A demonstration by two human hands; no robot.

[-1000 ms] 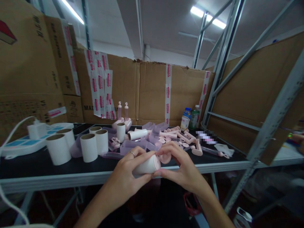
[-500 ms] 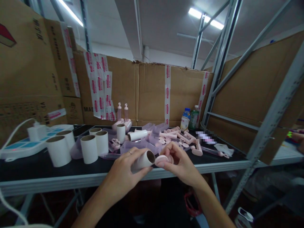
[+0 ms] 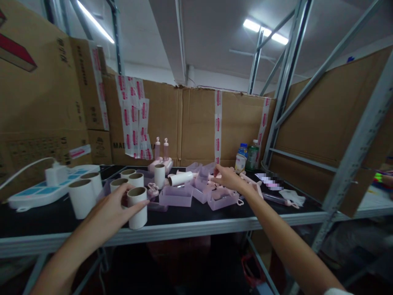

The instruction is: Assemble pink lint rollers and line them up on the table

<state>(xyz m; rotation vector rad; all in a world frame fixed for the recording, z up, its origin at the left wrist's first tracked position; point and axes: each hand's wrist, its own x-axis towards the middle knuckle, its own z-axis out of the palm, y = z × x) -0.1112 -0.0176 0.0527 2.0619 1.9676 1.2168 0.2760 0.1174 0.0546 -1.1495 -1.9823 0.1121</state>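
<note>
Bright ceiling tube glare (image 3: 265, 32), dim bench, blurred, warped edges.

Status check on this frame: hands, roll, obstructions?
Left hand gripping upright white roll near table edge. Right hand open over pink parts. Purple trays between.

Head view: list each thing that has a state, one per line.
Front paper roll: upright, open end up, left hand on it.
Lying roll: on its side.
Pink trays: open.
Two bottles: upright, capped.
Right hand: reaching over pink parts, grip unclear.
</note>
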